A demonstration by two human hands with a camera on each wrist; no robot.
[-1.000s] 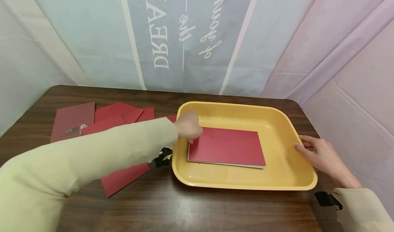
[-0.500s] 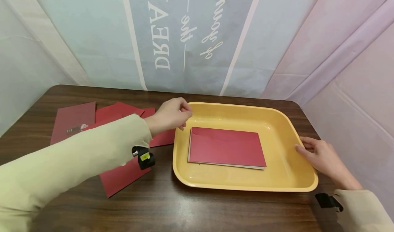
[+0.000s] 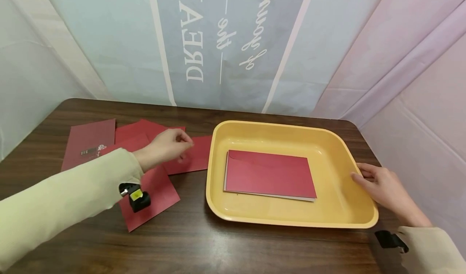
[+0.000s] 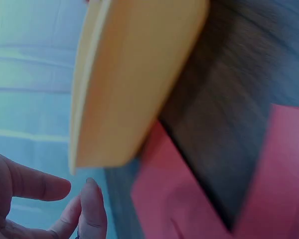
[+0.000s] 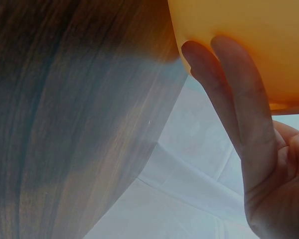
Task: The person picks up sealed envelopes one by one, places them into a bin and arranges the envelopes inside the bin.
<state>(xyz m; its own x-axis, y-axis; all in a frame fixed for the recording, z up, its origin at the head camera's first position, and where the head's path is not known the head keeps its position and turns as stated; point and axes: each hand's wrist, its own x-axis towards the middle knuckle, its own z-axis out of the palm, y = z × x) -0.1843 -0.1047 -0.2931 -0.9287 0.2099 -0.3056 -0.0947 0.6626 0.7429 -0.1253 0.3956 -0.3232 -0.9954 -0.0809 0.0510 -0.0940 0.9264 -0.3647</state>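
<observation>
My left hand (image 3: 164, 148) is held over the loose red envelopes, left of the yellow plastic tray (image 3: 333, 173), with nothing in it. In the left wrist view, a gap shows between thumb and fingers of that hand (image 4: 35, 183). Below it lie a red envelope (image 3: 198, 154) beside the tray wall and another (image 3: 162, 193) nearer the front. At the tray's right end, my right hand (image 3: 384, 189) grips the rim, thumb inside. The right wrist view has its fingers (image 5: 244, 94) against the tray's outer wall (image 5: 284, 55). Stacked red envelopes (image 3: 271, 175) lie flat in the tray.
More red envelopes overlap at the back left of the dark wooden table (image 3: 233, 251), among them a darker printed one (image 3: 95, 131). A pale curtain with white lettering (image 3: 218, 43) hangs behind the table, and more cloth (image 3: 426, 112) hangs at the right side.
My left hand has drawn back from the envelopes in the tray, over its left rim, to above the loose envelopes. The right hand keeps its grip on the tray.
</observation>
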